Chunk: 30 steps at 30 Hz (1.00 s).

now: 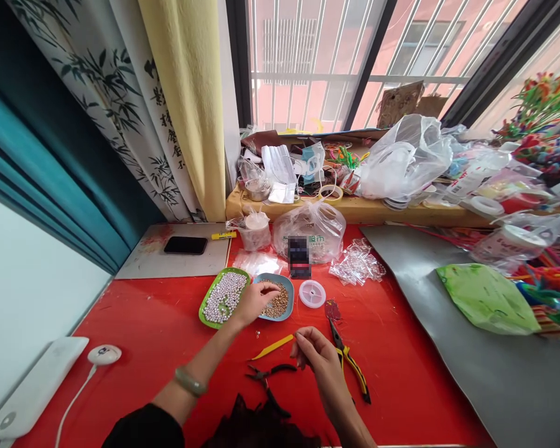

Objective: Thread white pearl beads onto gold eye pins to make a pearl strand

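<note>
Right now, the left hand (254,303), with a bracelet (190,382) on its forearm, is stretched out over the blue tray (291,300), covering part of its left side. Its thumb and forefinger are drawn close together above the gold beads (277,306); I cannot tell whether the tips meet or have hold of a bead. The green tray (202,306) of pale beads (224,292) sits just to the left, with a bit of its bottom showing through

The right hand (316,350) is nearer the body, its fingers curled in and the thumb close to the forefinger. Anything between those tips is too small to make out. They are right by the end of a yellow stick (271,347), though whether they touch it I cannot tell

Below that stick on the red table (158,336) lie black pliers (284,368), and to the right of the hand are long-nose pliers (354,367) with yellow and black handles. A round clear spool (312,294) lies beside the blue tray, with a small dark red scrap (333,309) near it, at the tip of the long-nose pliers
</note>
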### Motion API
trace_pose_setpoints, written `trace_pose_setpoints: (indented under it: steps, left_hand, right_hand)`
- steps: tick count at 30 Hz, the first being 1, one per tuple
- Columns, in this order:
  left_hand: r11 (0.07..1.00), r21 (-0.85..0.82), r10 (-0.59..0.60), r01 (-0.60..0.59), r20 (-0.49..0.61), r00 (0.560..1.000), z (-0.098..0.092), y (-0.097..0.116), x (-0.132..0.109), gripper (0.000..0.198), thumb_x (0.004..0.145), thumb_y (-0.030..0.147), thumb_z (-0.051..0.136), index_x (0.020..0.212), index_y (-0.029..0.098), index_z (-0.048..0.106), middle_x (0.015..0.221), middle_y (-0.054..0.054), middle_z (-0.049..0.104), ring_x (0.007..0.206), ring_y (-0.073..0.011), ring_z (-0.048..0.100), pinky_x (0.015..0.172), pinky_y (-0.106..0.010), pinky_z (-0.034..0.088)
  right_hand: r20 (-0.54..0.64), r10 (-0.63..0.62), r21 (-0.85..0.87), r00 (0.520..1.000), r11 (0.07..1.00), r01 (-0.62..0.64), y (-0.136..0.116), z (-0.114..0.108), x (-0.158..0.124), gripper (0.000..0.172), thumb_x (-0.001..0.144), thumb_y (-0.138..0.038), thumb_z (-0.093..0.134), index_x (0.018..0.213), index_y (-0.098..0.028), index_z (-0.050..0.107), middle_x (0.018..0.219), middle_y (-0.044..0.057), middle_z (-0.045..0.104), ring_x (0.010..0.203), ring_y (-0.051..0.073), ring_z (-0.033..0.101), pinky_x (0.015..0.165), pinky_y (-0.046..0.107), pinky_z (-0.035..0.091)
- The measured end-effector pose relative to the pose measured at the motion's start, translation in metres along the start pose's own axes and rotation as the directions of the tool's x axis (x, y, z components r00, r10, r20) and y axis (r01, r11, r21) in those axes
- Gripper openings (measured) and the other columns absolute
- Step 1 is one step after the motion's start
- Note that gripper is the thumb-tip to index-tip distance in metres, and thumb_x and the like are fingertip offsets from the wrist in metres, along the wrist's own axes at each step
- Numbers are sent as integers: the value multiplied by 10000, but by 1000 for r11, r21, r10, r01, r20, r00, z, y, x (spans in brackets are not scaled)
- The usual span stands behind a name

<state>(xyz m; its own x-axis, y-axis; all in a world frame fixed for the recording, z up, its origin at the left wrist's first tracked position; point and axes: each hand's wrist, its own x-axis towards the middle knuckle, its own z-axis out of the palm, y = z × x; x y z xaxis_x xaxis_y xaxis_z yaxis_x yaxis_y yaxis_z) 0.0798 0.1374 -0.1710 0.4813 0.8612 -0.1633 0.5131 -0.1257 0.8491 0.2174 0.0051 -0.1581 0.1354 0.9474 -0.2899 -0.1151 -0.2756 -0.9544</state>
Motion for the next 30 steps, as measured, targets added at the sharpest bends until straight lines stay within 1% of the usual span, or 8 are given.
trace_pose_setpoints:
  steps: [2, 4, 8, 13, 18, 22, 25, 30]
  left_hand:
    - [994, -106, 37, -30, 65, 997, 5, 17, -20, 241, 904, 307, 505, 1027, 125, 603, 958, -60, 665, 807, -173, 648, 729, -369, 535]
    - [983, -177, 67, -46, 114, 991, 8, 30, -39, 221, 890, 285, 514, 964, 119, 641, 854, -49, 700, 765, -159, 653, 710, -311, 531]
    - [977, -211, 70, -39, 141, 988, 6, 34, -60, 147, 774, 244, 616, 781, 113, 683, 765, -50, 715, 742, -166, 638, 683, -243, 494]
    - [994, -107, 22, -2, 180, 983, 11, 22, -68, 113, 737, 223, 610, 706, 137, 676, 699, -34, 695, 671, -164, 606, 598, -238, 447]
    - [996, 73, 35, -54, 244, 969, 20, 19, -75, 81, 755, 165, 589, 710, 157, 656, 758, -30, 676, 733, -169, 592, 664, -264, 440]
    - [973, 206, 45, -103, 268, 962, 27, 14, -77, 89, 822, 201, 586, 773, 140, 629, 821, -30, 652, 806, -174, 599, 753, -343, 467]
    - [955, 282, 12, -86, 252, 968, 28, 1, -69, 159, 867, 275, 562, 842, 130, 622, 859, -30, 650, 810, -170, 619, 749, -369, 502]
    - [907, 421, -62, 28, 68, 996, 13, -30, -38, 225, 890, 286, 529, 1056, 145, 586, 1057, -73, 623, 910, -198, 616, 791, -407, 512]
  right_hand:
    - [-3, 7, -6, 1000, 1000, -7, -7, 4, -4, 347, 768, -518, 542, 733, -175, 499, 563, -36, 543, 456, 73, 418, 468, 220, 333]
    - [0, 11, -30, 1000, 999, -11, -9, 6, -7, 331, 766, -501, 536, 724, -176, 497, 534, -52, 494, 437, 66, 366, 443, 215, 288]
    - [7, 2, -141, 1000, 990, -1, 0, 8, -12, 323, 794, -485, 520, 726, -169, 511, 505, -84, 391, 426, 64, 328, 431, 211, 264]
    - [-40, -47, -397, 998, 917, 27, 19, 4, -21, 275, 861, -419, 526, 814, -152, 574, 546, -83, 402, 467, 75, 403, 479, 224, 342]
    - [-31, -64, -605, 997, 795, 32, 32, 1, -32, 233, 896, -354, 514, 837, -147, 603, 600, -59, 519, 519, 89, 503, 550, 256, 437]
    - [-29, -104, -689, 994, 722, 56, 41, 3, -34, 204, 913, -306, 495, 839, -147, 598, 756, -10, 612, 689, 122, 591, 671, 309, 485]
    - [-43, -132, -717, 990, 695, 62, 49, 3, -32, 203, 919, -299, 483, 843, -147, 595, 763, -7, 611, 712, 129, 596, 687, 317, 488]
    - [-85, -163, -708, 983, 704, 55, 62, -3, -28, 231, 925, -324, 463, 827, -153, 584, 728, -12, 597, 672, 122, 581, 650, 298, 476]
